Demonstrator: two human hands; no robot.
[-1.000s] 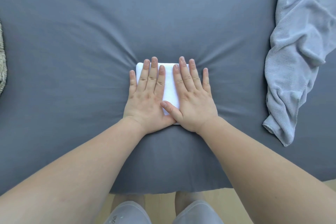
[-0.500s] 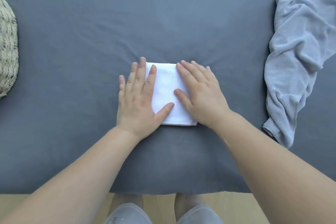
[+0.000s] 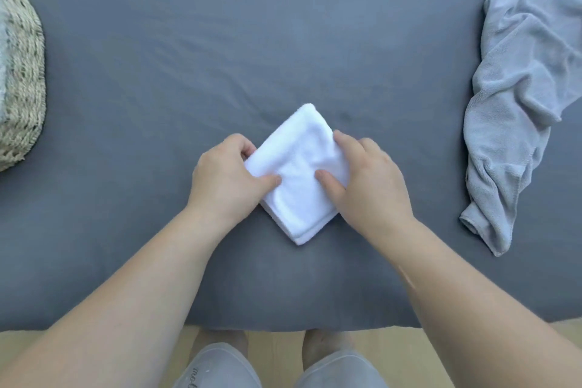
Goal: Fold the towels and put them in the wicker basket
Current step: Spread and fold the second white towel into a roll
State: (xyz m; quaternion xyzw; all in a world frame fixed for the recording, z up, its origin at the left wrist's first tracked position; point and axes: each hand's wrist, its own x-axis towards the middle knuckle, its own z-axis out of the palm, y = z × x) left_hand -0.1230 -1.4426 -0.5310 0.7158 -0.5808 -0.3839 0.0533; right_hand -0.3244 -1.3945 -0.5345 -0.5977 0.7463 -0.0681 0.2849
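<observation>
A small white towel (image 3: 299, 173), folded into a thick square, sits turned like a diamond in the middle of the grey bed. My left hand (image 3: 226, 176) grips its left side, thumb on top and fingers curled under the edge. My right hand (image 3: 365, 179) grips its right side the same way. The wicker basket (image 3: 22, 79) stands at the far left edge of the view, with something pale inside it. A crumpled light-grey towel (image 3: 516, 98) lies unfolded at the right.
The grey bed sheet (image 3: 220, 41) covers the whole work surface, open between the basket and the white towel. The bed's near edge runs above a light wooden floor (image 3: 274, 343), where my knees and feet show.
Both hands went from pressing flat on the white towel to gripping its sides. The towel has turned from square-on to diamond-wise. The view shifted left, showing more of the basket.
</observation>
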